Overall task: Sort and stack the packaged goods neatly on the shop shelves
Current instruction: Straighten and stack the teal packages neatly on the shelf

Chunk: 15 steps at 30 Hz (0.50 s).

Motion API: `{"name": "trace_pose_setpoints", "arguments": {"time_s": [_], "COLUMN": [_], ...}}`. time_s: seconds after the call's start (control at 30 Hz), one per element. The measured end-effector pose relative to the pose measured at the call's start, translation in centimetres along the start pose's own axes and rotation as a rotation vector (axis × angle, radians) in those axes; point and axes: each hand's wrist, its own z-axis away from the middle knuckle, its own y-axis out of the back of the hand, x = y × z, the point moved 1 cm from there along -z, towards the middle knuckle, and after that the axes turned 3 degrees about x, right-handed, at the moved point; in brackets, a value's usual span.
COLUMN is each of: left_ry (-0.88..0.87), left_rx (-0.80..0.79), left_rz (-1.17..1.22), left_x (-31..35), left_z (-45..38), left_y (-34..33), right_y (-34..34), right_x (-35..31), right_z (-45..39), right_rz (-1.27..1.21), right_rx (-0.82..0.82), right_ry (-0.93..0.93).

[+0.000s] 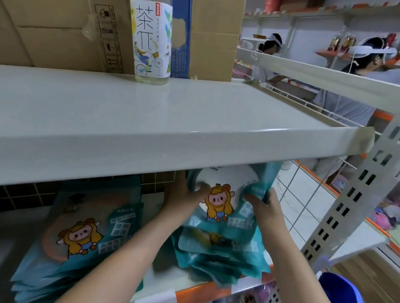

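Observation:
A teal packet (223, 196) with a yellow cartoon figure and a white round panel stands tilted above a loose pile of like packets (219, 255) on the lower shelf (170, 275). My left hand (184, 192) grips its left edge. My right hand (262, 203) grips its right edge, fingers curled round the teal film. The packet's top is hidden behind the upper shelf (122, 127). A second stack of the same teal packets (76, 239) lies to the left on the lower shelf.
A tea bottle (152, 33) and cardboard boxes (55, 10) stand on the upper shelf. A slotted metal upright (362, 187) rises at the right, with a wire grid behind the packets. Two people work at far shelves. A blue object (343, 302) sits at lower right.

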Motion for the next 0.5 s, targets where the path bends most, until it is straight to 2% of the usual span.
{"name": "trace_pose_setpoints", "arguments": {"time_s": [0.1, 0.3, 0.5], "left_ry": [-0.063, 0.102, 0.082], "left_rx": [-0.029, -0.09, 0.062], "left_rz": [0.076, -0.002, -0.084], "left_x": [0.3, -2.2, -0.6], "left_z": [1.0, 2.4, 2.5], "left_y": [0.2, 0.0, 2.3], "right_y": [0.2, -0.5, -2.0], "right_x": [-0.3, 2.0, -0.9], "right_z": [0.7, 2.4, 2.7], "right_rz": [-0.143, -0.076, 0.036], "right_rx": [0.004, -0.065, -0.049], "right_ry": [0.104, 0.007, 0.135]}}
